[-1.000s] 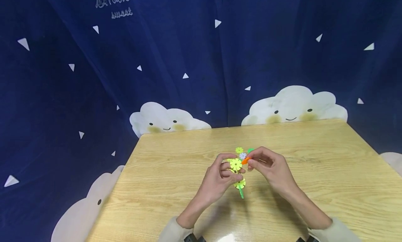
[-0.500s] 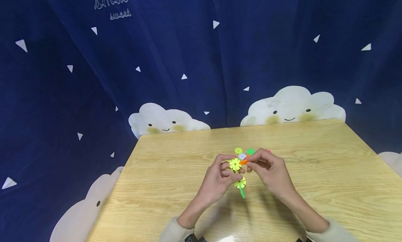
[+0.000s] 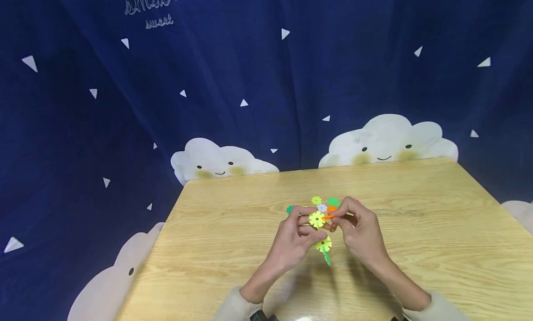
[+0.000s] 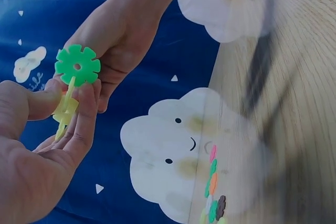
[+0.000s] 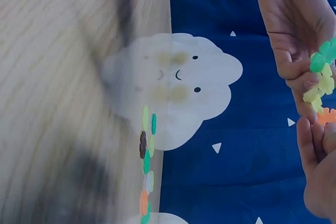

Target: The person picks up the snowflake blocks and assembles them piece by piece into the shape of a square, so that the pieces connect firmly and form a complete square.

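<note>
Above the table, my left hand [image 3: 291, 242] grips a joined chain of notched plastic snowflake discs. A yellow disc [image 3: 317, 219] faces up at its top, another yellow disc [image 3: 325, 243] sits lower, and a green disc [image 4: 77, 65] is slotted on at the end. Thumb and fingers of my right hand [image 3: 366, 231] pinch an orange snowflake disc [image 5: 326, 116], seen nearly edge-on in the head view. Its edge is right at the upper yellow disc's rim. Part of the chain is hidden behind the left fingers.
Loose snowflake discs lie on the wooden table [image 3: 225, 219] beyond the hands: green [image 3: 333, 201], orange [image 3: 331, 209], pale lilac [image 3: 322, 208], yellow [image 3: 316, 200] and brown [image 4: 221, 206]. A dark blue curtain [image 3: 233, 57] with clouds hangs behind the table.
Both hands have shifted slightly to the right with the discs. The pinched orange disc has turned more edge-on, and more of the loose discs behind the hands show.
</note>
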Demonstrator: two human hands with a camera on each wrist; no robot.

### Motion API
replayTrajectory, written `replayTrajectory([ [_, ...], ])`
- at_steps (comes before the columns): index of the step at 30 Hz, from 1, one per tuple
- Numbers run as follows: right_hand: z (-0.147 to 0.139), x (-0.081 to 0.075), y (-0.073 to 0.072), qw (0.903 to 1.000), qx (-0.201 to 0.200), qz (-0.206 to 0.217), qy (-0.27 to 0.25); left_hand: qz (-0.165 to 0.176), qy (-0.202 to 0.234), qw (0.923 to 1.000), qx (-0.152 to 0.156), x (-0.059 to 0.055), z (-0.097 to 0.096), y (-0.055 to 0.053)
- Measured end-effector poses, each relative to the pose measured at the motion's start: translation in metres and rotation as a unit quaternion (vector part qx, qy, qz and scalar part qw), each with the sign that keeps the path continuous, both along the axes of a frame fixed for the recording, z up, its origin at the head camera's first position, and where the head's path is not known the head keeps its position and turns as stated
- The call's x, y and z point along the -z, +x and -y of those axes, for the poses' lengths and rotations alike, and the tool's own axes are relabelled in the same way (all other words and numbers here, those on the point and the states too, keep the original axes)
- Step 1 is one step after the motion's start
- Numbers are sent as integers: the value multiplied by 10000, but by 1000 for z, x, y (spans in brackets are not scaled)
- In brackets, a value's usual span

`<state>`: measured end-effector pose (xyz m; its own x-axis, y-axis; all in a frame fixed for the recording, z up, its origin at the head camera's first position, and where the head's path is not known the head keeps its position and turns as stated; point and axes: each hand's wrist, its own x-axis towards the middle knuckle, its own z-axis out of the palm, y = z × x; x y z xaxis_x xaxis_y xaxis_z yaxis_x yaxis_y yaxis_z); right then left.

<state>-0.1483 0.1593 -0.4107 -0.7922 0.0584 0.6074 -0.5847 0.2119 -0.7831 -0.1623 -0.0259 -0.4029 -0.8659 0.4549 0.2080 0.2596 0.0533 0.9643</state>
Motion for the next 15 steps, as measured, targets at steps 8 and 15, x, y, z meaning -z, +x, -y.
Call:
replayTrajectory([
  [8,-4,-4,0,9987,11,-486,153,-128,100,9997,196,0,-8,2],
  [15,-9,-4,0,9988,-80,-325,361,-32,137,9997,197,2,-9,1],
])
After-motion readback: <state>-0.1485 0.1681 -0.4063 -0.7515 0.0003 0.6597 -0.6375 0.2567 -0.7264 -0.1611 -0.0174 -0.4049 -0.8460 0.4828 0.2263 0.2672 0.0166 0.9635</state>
